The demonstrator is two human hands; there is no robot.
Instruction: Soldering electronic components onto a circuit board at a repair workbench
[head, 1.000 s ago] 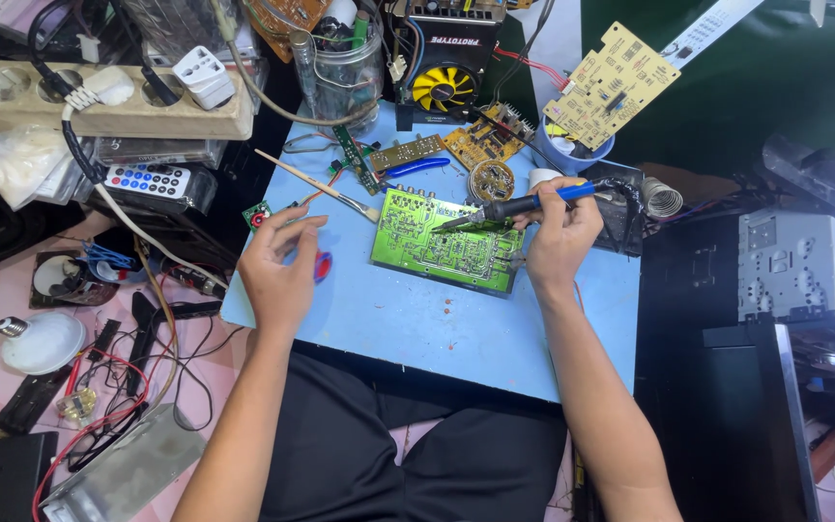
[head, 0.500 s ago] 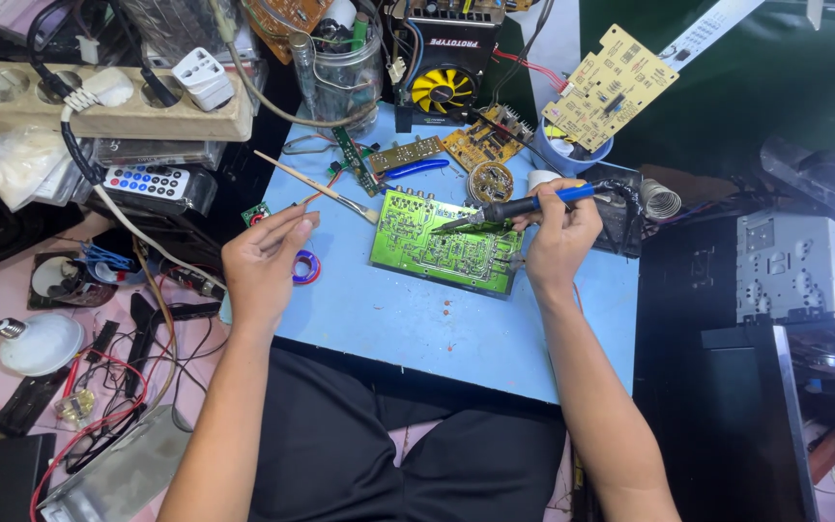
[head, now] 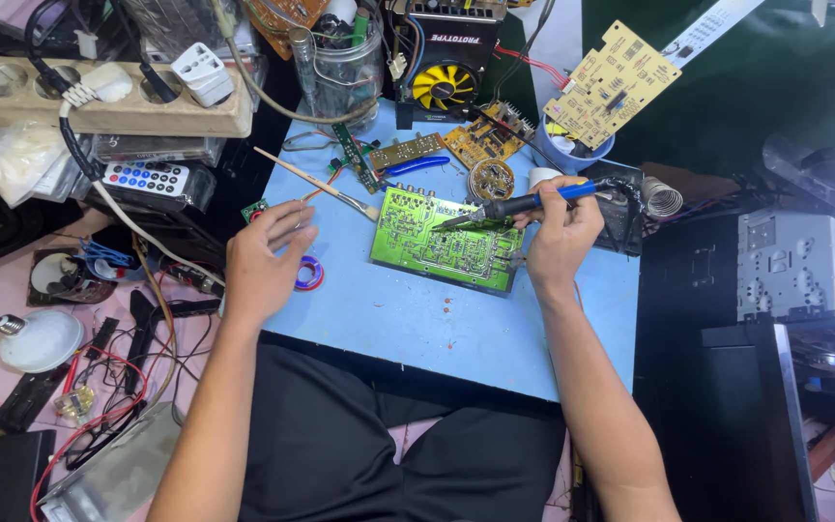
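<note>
Illumination is even, bright and diffuse from overhead, casting only faint soft shadows beneath both forearms on the blue bench [head: 417, 319], with sharp focus throughout, no glare, slight wide-angle stretching at frame edges, and darker corners at right.

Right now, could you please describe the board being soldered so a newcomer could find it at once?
Start at the light blue mat in front of the person. Near its middle lies a green circuit board, flat, with the soldering iron in the right hand touching its top edge. It is the largest green board there; the neighbours behind are smaller or yellowish.
</note>
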